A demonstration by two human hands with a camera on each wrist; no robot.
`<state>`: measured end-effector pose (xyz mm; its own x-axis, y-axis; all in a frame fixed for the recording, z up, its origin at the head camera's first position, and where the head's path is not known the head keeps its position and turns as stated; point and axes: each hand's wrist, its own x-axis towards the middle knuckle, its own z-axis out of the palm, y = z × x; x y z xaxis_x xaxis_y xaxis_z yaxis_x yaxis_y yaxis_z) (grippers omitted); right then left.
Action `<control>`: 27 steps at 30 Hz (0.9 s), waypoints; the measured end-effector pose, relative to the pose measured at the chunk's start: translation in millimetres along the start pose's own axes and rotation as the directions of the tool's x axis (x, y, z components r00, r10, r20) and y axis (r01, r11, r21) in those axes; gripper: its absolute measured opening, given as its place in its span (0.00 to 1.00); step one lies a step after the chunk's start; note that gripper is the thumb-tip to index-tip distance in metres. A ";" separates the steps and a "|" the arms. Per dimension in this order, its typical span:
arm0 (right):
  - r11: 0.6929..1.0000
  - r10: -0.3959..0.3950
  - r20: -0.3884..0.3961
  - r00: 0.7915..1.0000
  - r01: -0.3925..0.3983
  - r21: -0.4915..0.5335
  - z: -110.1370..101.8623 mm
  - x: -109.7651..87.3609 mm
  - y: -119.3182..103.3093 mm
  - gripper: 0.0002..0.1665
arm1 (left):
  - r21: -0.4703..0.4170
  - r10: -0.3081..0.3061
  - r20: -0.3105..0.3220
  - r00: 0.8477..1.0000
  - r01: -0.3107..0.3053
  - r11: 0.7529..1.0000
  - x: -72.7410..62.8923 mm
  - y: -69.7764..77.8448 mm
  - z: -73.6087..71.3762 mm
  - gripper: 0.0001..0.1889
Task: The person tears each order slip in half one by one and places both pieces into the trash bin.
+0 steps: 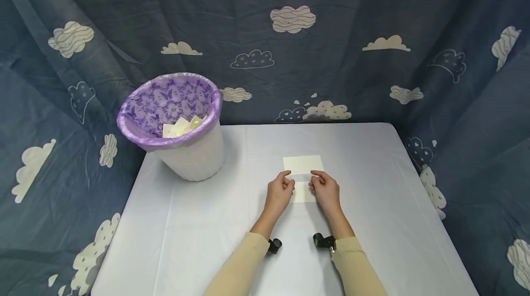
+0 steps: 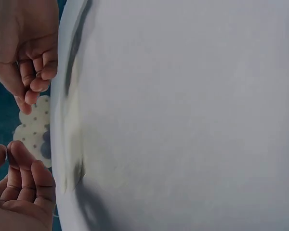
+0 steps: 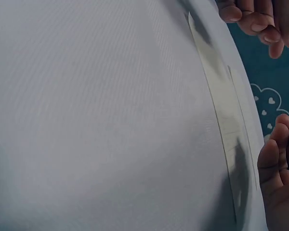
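1. Here, from the head view, the left hand (image 1: pixel 279 191) is between seven and eight o'clock of the far paper (image 1: pixel 303 164), fingers curled, thumb near forefinger; I cannot tell whether it pinches anything.
2. The right hand (image 1: pixel 325 190) is between four and five, likewise curled, its grasp equally unclear.
3. The far paper lies on the table (image 1: pixel 207 231); the near paper (image 1: pixel 303 195) lies at its six o'clock, sides partly covered by the hands.
4. The bin (image 1: pixel 198 153) stands at ten o'clock from both hands, blocking the table's far-left corner; scraps (image 1: pixel 180 127) lie inside.
5. A cloud-print curtain (image 1: pixel 331 70) hangs at nine, twelve and three.
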<state>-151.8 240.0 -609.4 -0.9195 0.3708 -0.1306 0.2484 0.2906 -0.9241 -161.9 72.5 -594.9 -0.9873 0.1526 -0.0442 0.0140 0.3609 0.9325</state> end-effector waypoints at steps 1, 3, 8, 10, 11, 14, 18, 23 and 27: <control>1.000 0.004 0.003 1.000 -0.004 -0.002 -0.2 0.1 1.4 0.16 | -0.005 -0.013 0.010 1.000 0.013 1.000 -0.7 -1.6 1.7 0.20; 1.000 0.011 0.008 1.000 -0.011 -0.002 -0.5 0.6 4.2 0.17 | -0.018 -0.044 0.034 0.998 0.045 0.999 -2.0 -4.1 4.6 0.21; 0.999 0.035 0.012 0.999 -0.035 -0.001 -1.2 1.7 8.8 0.17 | -0.040 -0.096 0.078 0.992 0.100 0.994 -3.5 -8.1 10.7 0.22; 0.999 0.047 0.022 0.999 -0.047 -0.009 -0.8 2.3 9.6 0.17 | -0.037 -0.104 0.084 0.991 0.107 0.994 -3.2 -8.8 12.7 0.22; 0.999 0.050 0.028 0.998 -0.050 -0.012 -0.2 2.7 10.1 0.18 | -0.033 -0.107 0.086 0.991 0.110 0.993 -3.0 -9.0 13.5 0.22; 0.998 0.062 0.039 0.997 -0.061 -0.024 1.4 3.0 11.7 0.18 | -0.020 -0.106 0.082 0.991 0.108 0.994 -2.6 -9.6 15.6 0.21; 0.997 0.070 0.042 0.997 -0.069 -0.017 4.0 1.6 12.0 0.18 | -0.009 -0.096 0.079 0.992 0.097 0.995 -1.9 -9.2 16.9 0.21; 0.998 0.069 0.061 0.996 -0.069 -0.008 6.0 0.0 10.7 0.18 | 0.020 -0.096 0.085 0.992 0.095 0.995 -1.1 -7.9 17.5 0.22; 0.996 0.085 0.086 0.993 -0.087 0.016 6.7 -0.1 9.3 0.19 | 0.070 -0.106 0.095 0.990 0.100 0.993 0.9 -6.0 19.2 0.23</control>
<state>-151.4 236.7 -620.4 -0.9176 0.3172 -0.2394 0.3226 0.2429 -0.9148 -159.9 88.2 -607.4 -0.9638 0.1999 -0.1765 -0.0733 0.4381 0.8960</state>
